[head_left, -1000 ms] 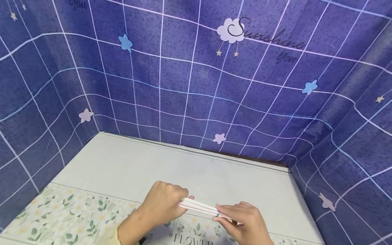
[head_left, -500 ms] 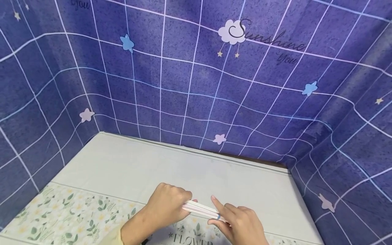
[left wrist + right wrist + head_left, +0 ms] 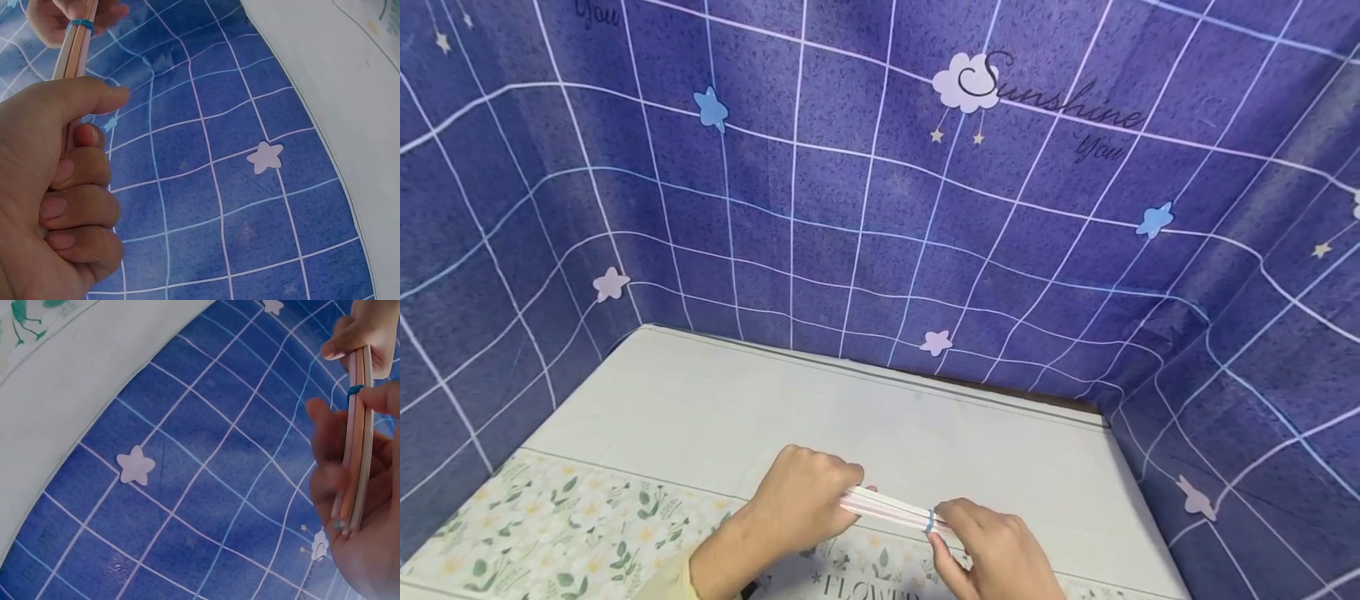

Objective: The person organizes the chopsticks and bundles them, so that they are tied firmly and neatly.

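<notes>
A bundle of thin, straight sticks (image 3: 891,510), white, pale pink and orange, spans the gap between my two hands above the table. A blue elastic band (image 3: 931,521) goes round it near the right hand. My left hand (image 3: 812,500) grips one end in a fist; in the left wrist view the thumb (image 3: 94,97) lies across the sticks. My right hand (image 3: 1000,546) holds the other end just beyond the band. In the right wrist view, its thumb (image 3: 378,400) touches the bundle by the band, with fingers behind. The stick ends inside the left fist are hidden.
Below the hands lies a table cover (image 3: 737,400), white with a flower-print strip (image 3: 572,525) and printed lettering. A blue-purple grid-patterned curtain (image 3: 850,208) with stars and a cloud encloses the table at the back and both sides.
My right forefinger lifted off the bundle half a second ago and is now lowered beside the band. The right hand has shifted slightly; the left keeps its grip nearly in place.
</notes>
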The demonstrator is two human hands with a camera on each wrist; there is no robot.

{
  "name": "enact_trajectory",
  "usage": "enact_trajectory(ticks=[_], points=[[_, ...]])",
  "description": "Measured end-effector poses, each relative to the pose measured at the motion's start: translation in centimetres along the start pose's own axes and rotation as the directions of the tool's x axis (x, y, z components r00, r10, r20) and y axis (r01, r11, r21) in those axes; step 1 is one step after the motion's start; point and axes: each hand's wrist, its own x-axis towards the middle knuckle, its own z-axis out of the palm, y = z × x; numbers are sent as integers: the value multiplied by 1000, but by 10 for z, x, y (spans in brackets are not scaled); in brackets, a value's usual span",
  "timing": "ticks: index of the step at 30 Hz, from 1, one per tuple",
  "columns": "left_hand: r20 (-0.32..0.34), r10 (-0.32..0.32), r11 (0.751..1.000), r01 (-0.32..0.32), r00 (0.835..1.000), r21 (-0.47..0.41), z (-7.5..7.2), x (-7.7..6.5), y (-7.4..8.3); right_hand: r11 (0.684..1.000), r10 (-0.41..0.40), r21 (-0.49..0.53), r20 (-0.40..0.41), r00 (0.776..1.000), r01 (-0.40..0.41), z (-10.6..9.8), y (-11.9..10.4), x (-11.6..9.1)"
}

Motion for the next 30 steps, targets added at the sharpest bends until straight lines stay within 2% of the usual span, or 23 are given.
enact_trajectory(ticks=[4,7,13,19,30], points=[[19,-23,1000,23,1000,-13,-1,0,-1,996,-75,-54,-42,996,72,2,1,6],[36,-34,999,34,999,-19,-2,1,-1,991,-90,-99,-52,995,84,4,1,6],[72,-44,999,45,996,-11,-3,4,1,986,-60,-158,-28,998,55,10,-3,3],[133,-96,995,100,986,-25,-7,8,6,987,-12,-163,-1,1000,11,7,-4,4],[142,-89,995,95,986,-36,-7,8,9,985,1,-170,37,999,5,7,-3,1]])
